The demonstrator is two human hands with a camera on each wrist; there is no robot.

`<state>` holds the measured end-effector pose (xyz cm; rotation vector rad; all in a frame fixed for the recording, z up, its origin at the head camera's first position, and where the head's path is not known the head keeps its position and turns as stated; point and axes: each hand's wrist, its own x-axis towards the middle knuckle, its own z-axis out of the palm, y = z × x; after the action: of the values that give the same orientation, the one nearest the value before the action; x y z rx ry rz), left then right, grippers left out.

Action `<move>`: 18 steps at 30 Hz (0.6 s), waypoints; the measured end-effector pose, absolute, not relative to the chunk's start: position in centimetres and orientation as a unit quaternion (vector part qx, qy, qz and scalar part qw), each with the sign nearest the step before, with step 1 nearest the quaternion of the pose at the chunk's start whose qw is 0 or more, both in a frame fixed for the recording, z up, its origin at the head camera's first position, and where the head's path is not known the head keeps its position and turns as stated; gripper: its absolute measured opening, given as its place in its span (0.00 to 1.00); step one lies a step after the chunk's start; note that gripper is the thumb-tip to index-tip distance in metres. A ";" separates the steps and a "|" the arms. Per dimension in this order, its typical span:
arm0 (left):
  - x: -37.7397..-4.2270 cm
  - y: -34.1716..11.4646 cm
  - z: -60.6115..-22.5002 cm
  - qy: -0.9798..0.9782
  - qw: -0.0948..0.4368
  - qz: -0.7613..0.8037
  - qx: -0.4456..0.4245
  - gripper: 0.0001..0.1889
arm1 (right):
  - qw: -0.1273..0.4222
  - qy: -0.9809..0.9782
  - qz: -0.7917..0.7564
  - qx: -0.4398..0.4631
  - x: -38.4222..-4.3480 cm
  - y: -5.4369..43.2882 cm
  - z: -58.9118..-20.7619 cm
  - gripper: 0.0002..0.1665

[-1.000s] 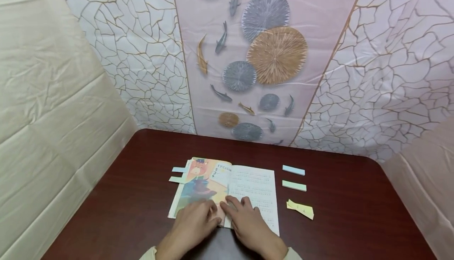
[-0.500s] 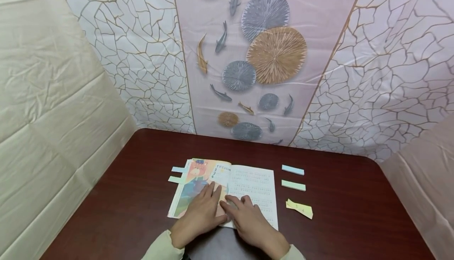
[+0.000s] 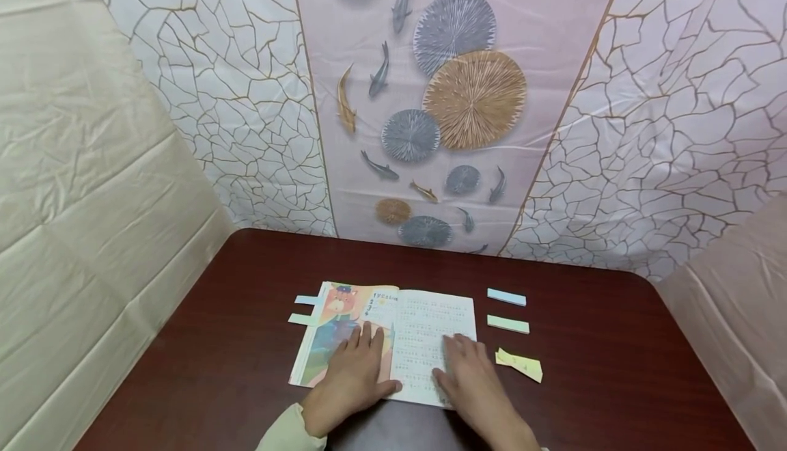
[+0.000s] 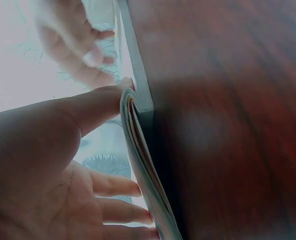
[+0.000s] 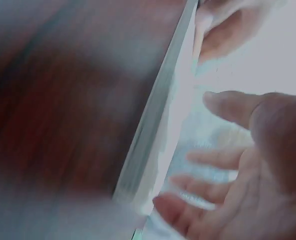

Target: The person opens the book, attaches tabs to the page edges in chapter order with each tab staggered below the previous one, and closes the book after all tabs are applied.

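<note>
Book [image 3: 402, 342] lies open flat on the dark red-brown tabletop [image 3: 596, 403], in front of the person. Left page [image 3: 320, 352] carries a colour picture with a pink animal in a hat near the top; right page [image 3: 424, 342] is white, with rows of small print.

Left hand [image 3: 350, 379] spread on the left page, palm down, fingers straight and pointing away from the person, thumb stretched across the fold to the lower part of the right page. Grips nothing. Pale sleeve [image 3: 292, 430] at that wrist.

Right hand [image 3: 476, 379] over the outer, lower part of the right page, fingers relaxed, thumb apart from them; holds nothing. Right wrist view blurred; fingertips seem close to the page, contact uncertain.

Blue tab [image 3: 306, 300] and green tab [image 3: 300, 319] jut from the book's left edge, blue the farther. Right of the book, apart from it, in a column from far to near: blue strip [image 3: 507, 297], green strip [image 3: 508, 324], yellow slips [image 3: 521, 365], the last overlapping at an angle.
</note>
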<state>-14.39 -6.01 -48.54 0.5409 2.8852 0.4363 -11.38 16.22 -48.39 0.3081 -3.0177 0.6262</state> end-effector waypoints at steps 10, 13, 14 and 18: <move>-14.5 -5.9 -48.5 0.967 0.097 0.153 0.181 0.51 | -0.017 -0.992 0.123 0.023 -11.7 18.4 -48.9 0.44; -14.6 -5.8 -48.5 0.967 0.103 0.152 0.179 0.52 | -0.043 -0.990 0.132 0.022 -11.9 18.3 -48.9 0.42; -14.7 -5.8 -48.4 0.967 0.104 0.150 0.179 0.52 | -0.047 -0.990 0.135 0.021 -12.0 18.3 -48.9 0.42; -14.8 -5.5 -48.2 0.969 0.105 0.138 0.179 0.52 | -0.049 -0.988 0.142 0.016 -11.8 18.2 -48.8 0.41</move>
<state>-14.82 -5.55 -48.18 0.5264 2.8557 0.4059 -11.83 18.17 -48.78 0.0506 -3.2065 0.4616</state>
